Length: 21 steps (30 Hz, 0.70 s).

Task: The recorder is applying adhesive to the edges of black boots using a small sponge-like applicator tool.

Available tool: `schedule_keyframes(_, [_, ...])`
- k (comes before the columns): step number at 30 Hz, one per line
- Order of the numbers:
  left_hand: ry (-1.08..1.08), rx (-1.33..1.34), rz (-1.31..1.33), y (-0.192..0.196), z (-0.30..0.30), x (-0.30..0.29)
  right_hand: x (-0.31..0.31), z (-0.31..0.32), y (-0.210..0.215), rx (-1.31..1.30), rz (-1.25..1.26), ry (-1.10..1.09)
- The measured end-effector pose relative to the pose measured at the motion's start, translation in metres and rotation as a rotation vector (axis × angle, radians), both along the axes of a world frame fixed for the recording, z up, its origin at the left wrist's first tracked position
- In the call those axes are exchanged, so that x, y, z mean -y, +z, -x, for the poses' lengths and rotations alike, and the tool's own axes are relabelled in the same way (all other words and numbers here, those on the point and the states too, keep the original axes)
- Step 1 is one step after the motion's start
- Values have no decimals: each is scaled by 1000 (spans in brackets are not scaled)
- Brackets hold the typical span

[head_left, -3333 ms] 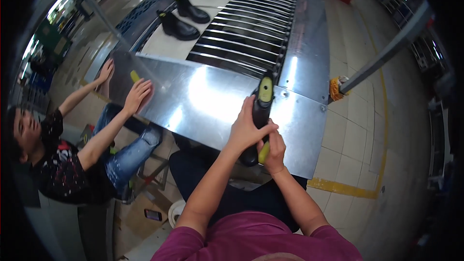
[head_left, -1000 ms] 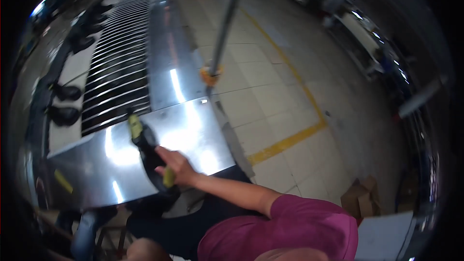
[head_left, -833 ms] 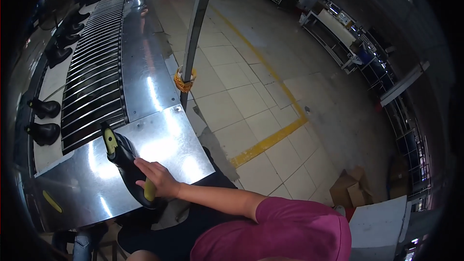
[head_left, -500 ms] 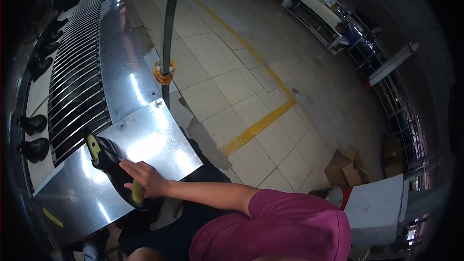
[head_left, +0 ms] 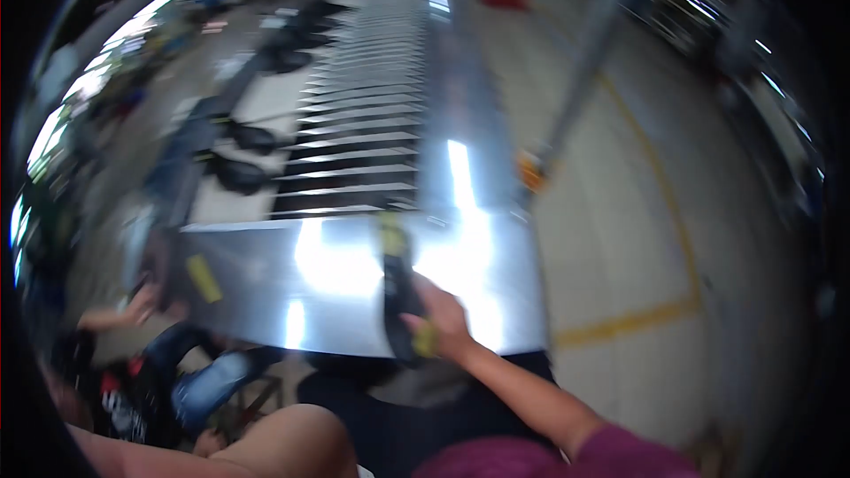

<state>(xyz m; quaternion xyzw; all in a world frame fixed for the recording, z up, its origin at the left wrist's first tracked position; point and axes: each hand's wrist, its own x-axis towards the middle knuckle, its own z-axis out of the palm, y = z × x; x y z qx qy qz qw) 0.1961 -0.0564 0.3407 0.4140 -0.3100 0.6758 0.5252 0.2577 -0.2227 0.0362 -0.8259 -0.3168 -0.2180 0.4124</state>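
A long black shoe or boot upper (head_left: 398,301) stands or lies at the front edge of the metal table top (head_left: 257,301); blur hides its detail. Yellow-green shows at its far end. My right hand (head_left: 443,319) is on its right side, thumb toward me, fingers closed against it. A yellow-green piece (head_left: 425,338) shows by my palm; I cannot tell whether it belongs to the shoe. A flat yellow strip (head_left: 204,278) lies on the left part of the table. My left hand is not seen; a bare limb (head_left: 292,443) shows at the lower left.
A roller conveyor (head_left: 359,142) runs away from the table, with black shoes (head_left: 239,174) along its left ledge. At left, another person's hand (head_left: 142,305) is near the table's corner. A metal post (head_left: 584,62) with an orange wrap rises at right.
The view has swung left, so the conveyor now sits mid-picture and another person comes into sight at left. My right hand stays on the black shoe.
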Motion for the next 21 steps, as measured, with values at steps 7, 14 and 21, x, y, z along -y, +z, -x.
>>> schedule_keyframes(7, [303, -42, -37, 14, 58, -42, -16, 8, 19, -35, 31, 27])
schedule_keyframes(14, [363, 12, 10, 38, 60, -62, -31, 2, 12, -13, -36, 119])
schedule_keyframes(21, [174, -970, 377, -139, 7, -61, -10, 0, 10, 11, 6, 60])
